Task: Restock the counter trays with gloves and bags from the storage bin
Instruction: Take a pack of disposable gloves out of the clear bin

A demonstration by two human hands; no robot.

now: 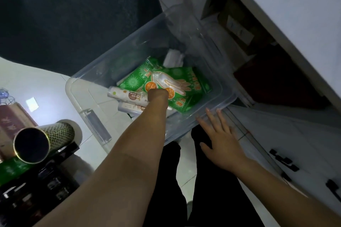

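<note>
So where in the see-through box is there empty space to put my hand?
The clear storage bin has bare floor along its left wall, beside the white rolls, and in the far corner behind the green glove packs. The middle is crowded, where the left hand reaches in.

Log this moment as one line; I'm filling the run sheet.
stage: picking | left hand: inside storage bin, on green glove pack | right hand: open, at bin rim
</note>
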